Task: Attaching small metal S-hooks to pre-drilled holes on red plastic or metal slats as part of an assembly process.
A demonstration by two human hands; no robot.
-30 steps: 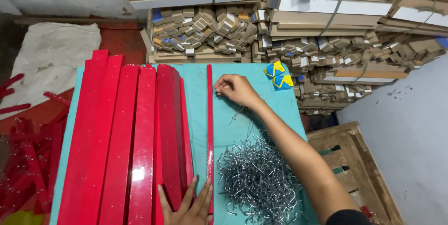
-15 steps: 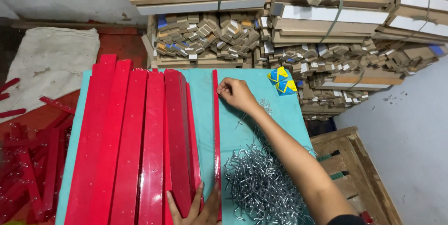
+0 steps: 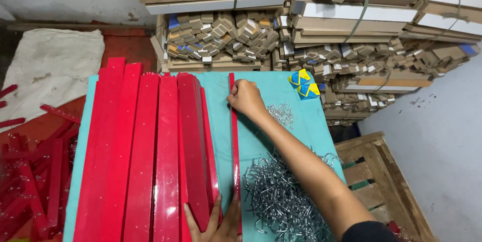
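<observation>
Worktop (image 3: 301,121), teal cloth cover, carries all. Five or six wide red glossy panels (image 3: 150,156) lie side by side on its left half. Wire hook pile (image 3: 281,202) loose at right, too many to count. One thin red strip (image 3: 234,141) on edge between panels and hooks. Right hand (image 3: 245,99) closed, pinching strip's far end. Left hand (image 3: 221,222) fingers spread, flat on near ends. Two blue-yellow tape rolls (image 3: 303,83) at far edge.

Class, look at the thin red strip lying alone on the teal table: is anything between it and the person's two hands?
Nothing visible. The right hand rests on the thin red strip near its far end, and the left hand presses at its near end beside the stacked red strips. The metal hooks lie off to the right.
</observation>
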